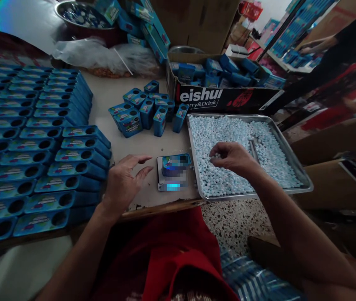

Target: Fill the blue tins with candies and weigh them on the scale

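My left hand (121,179) is held open just left of a small digital scale (161,184), its thumb and fingers apart with nothing between them. On the scale lies a small blue printed container (172,163); the scale's display glows. Over a metal tray (256,195) on the right, my right hand (236,158) has its fingers curled together around a few small pale candies (217,155). Pale blue and white candies (221,129) of the same sort spread across the tray. A metal scoop-like tool (254,151) lies among them, partly behind my right hand.
Rows of blue containers with round openings (27,156) fill the table's left side. Several loose blue containers (148,108) stand behind the scale. A cardboard box (228,98) of more containers sits behind the tray. At back left is a metal bowl (71,19); a person's arm (320,44) shows at upper right.
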`<state>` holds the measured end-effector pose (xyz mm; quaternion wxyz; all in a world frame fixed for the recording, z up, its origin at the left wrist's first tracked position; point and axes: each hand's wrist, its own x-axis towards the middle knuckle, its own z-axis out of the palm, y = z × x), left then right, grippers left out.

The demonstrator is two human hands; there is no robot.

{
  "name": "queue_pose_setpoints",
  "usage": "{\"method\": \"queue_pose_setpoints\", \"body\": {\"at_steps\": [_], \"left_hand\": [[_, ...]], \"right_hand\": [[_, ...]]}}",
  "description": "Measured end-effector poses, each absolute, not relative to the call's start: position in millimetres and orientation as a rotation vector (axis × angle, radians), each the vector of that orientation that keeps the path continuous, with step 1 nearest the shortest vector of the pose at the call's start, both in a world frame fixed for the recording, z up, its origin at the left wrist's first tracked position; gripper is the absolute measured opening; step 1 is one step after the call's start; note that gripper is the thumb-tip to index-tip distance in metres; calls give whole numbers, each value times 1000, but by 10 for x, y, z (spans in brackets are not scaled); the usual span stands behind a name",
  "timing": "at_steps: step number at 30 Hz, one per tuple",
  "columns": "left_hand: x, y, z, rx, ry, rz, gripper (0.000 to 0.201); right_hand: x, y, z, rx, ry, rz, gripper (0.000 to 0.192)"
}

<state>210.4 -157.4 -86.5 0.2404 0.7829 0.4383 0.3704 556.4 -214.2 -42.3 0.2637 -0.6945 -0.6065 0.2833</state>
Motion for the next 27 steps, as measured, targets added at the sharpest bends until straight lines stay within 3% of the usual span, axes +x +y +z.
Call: {"method": "queue_pose_setpoints", "body": {"at_steps": [8,27], "left_hand": [[1970,-1567,-912,2139,1205,1057,20],[1929,-1575,-925,2117,1194,1000,19]], "right_hand": [[4887,-1883,6,-1567,-1768,888,8],[4794,-1859,-93,-1558,-1776,851,12]]}}
